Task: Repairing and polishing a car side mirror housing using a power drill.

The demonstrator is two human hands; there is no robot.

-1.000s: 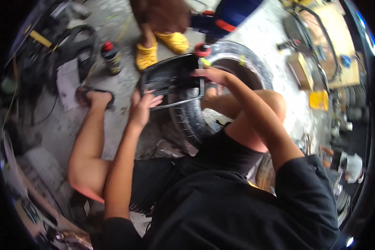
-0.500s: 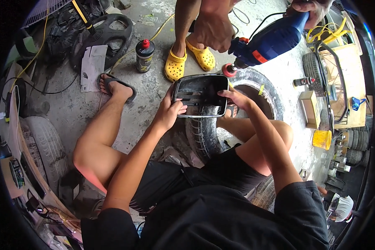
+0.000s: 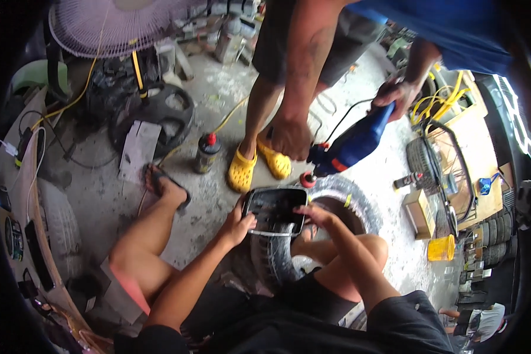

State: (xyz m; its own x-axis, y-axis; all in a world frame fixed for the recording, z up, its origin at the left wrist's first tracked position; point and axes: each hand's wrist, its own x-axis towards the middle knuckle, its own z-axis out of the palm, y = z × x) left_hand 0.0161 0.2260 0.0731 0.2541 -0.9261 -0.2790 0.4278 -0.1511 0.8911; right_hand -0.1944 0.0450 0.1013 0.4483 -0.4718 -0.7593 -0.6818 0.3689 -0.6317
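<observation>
Between my knees, a black, hollow shell with rounded corners, which looks like a car's side mirror housing (image 3: 275, 203), is held above a tyre (image 3: 269, 259). My left hand (image 3: 237, 226) is closed on its left edge, thumb toward the inside. My right hand (image 3: 316, 214) grips the right edge. At the shell's far right corner is the red pad (image 3: 307, 179) of a blue power drill (image 3: 355, 144), close to or touching it; I cannot tell which. A co-worker in a blue shirt holds the drill with both hands.
Beyond my left foot stand a dark bottle with a red cap (image 3: 207, 154) and a black wheel cover (image 3: 174, 112). A fan (image 3: 109, 29) is at the far left. The co-worker's yellow clogs (image 3: 242, 170) are just past the shell. A yellow bucket (image 3: 441, 248) sits at right.
My view has tilted up, so everything sits lower and more of the co-worker and the fan shows. Both my hands keep hold of the shell, and the drill stays at its far right corner.
</observation>
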